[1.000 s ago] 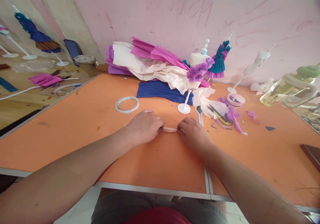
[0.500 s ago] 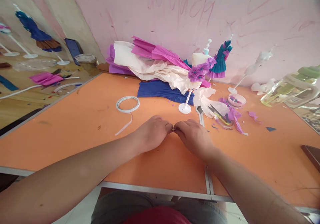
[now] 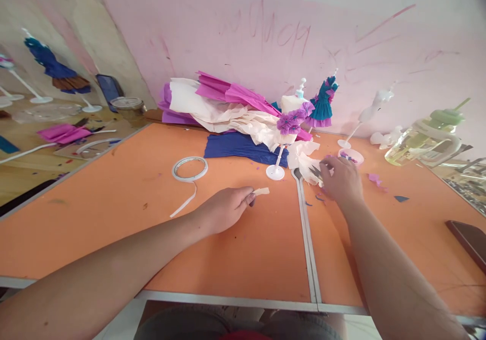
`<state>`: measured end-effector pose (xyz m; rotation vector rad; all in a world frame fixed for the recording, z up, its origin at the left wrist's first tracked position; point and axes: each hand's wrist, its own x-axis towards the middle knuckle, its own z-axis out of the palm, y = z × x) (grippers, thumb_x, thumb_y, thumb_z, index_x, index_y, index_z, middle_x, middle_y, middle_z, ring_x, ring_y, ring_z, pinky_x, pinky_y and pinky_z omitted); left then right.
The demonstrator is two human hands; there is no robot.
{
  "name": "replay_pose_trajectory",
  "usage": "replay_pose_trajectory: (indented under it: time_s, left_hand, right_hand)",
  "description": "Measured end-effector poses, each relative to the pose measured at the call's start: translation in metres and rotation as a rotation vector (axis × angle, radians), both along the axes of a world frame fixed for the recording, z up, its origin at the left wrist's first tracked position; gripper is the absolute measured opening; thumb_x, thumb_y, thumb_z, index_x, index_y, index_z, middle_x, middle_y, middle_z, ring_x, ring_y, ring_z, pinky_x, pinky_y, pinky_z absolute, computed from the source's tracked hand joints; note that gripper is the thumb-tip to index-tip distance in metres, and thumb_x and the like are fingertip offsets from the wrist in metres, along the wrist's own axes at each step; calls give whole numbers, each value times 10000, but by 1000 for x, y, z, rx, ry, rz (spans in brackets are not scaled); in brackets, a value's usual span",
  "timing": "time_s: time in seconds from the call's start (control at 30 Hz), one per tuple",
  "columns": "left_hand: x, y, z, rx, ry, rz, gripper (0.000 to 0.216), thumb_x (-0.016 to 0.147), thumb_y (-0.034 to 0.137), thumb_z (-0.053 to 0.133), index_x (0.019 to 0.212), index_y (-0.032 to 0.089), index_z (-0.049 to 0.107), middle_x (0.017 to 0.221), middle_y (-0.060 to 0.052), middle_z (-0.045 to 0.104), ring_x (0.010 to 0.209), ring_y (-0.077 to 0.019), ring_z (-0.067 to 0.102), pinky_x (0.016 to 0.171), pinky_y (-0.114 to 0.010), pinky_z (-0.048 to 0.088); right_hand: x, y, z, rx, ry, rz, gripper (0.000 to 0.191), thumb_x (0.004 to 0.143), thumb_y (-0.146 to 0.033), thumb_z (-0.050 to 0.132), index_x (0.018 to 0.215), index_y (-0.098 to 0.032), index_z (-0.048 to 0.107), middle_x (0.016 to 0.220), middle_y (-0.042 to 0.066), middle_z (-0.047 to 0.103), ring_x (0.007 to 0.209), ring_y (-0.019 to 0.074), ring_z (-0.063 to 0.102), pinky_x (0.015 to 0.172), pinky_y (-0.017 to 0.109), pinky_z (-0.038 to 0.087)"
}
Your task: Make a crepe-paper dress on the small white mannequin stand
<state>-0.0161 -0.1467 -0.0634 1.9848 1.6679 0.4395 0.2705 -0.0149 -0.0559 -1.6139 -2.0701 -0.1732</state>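
A short cream-coloured strip of paper [image 3: 261,191] sticks out from the thumb and fingers of my left hand [image 3: 228,205], pinched above the orange table. My right hand [image 3: 343,180] is at the right, its fingers curled round the scissors [image 3: 315,171]. Only the dark blades show, against crumpled white crepe paper [image 3: 302,160]; the hand covers the handles. Between and behind my hands a small white dress form [image 3: 275,172] stands upright, wrapped in cream paper with purple paper flowers [image 3: 294,119]. Left of my left hand lies a roll of white tape [image 3: 190,169], its end trailing.
Blue crepe paper [image 3: 243,148] and a pile of white and pink paper lie along the wall. A pink bowl [image 3: 355,156], a bare mannequin [image 3: 374,108] and a clear bottle [image 3: 421,137] stand at right. A dark phone-like object [image 3: 469,241] lies at the right edge.
My hands were together at the middle. My right hand has moved right and away from me to the scissors; my left stays near the middle with the paper strip now showing.
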Motion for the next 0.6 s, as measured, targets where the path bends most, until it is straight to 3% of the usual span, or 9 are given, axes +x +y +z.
replay_pose_trajectory:
  time_s: [0.07, 0.17, 0.3, 0.37, 0.47, 0.53, 0.6]
  left_hand:
    - [0, 1, -1, -12, -41, 10, 408, 1007, 490, 256, 840, 224, 517, 737, -2, 613, 655, -177, 582, 591, -276, 421]
    - [-1, 2, -4, -23, -102, 23, 446, 1001, 525, 265, 860, 219, 557, 794, -10, 643, 713, -185, 608, 631, -280, 452]
    - [-3, 4, -9, -19, -201, 41, 446, 992, 545, 310, 958, 231, 625, 901, -15, 664, 833, -199, 626, 717, -290, 475]
    - [-4, 6, -12, -23, -260, 58, 447, 986, 558, 334, 950, 226, 632, 819, -9, 614, 764, -184, 584, 683, -281, 453]
    - [-7, 10, -14, -119, -490, 77, 425, 977, 572, 383, 939, 213, 608, 628, 37, 400, 570, -126, 401, 558, -239, 358]
    - [-9, 12, -13, -252, -765, 85, 396, 971, 572, 421, 924, 211, 577, 591, 62, 275, 505, -97, 243, 483, -210, 252]
    - [-11, 14, -12, -376, -1028, 88, 364, 963, 559, 462, 898, 212, 549, 586, 73, 211, 499, -88, 140, 447, -199, 157]
  right_hand:
    - [19, 21, -9, -113, -137, -85, 274, 899, -294, 479, 989, -178, 710, 1042, 139, 661, 1015, 288, 575, 858, 408, 426]
    - [29, 32, -23, -255, -219, -110, 196, 836, -293, 548, 867, -190, 712, 937, 145, 666, 942, 296, 591, 765, 397, 433]
    - [29, 32, -28, -258, -202, -117, 153, 787, -288, 598, 882, -211, 690, 961, 120, 672, 889, 267, 593, 729, 377, 426]
    - [29, 32, -25, -244, -173, -135, 158, 786, -287, 600, 909, -204, 655, 1016, 116, 665, 886, 249, 591, 730, 366, 421]
    - [27, 29, -15, -148, -109, -204, 149, 878, -302, 521, 953, -192, 587, 965, 116, 662, 893, 255, 592, 787, 399, 409]
    - [20, 19, -3, 15, -29, -232, 177, 955, -300, 421, 1029, -191, 540, 897, 102, 666, 906, 263, 600, 864, 440, 391]
    - [6, 0, 10, 205, 65, -168, 197, 978, -273, 379, 1114, -190, 494, 965, 103, 675, 993, 267, 600, 930, 438, 369]
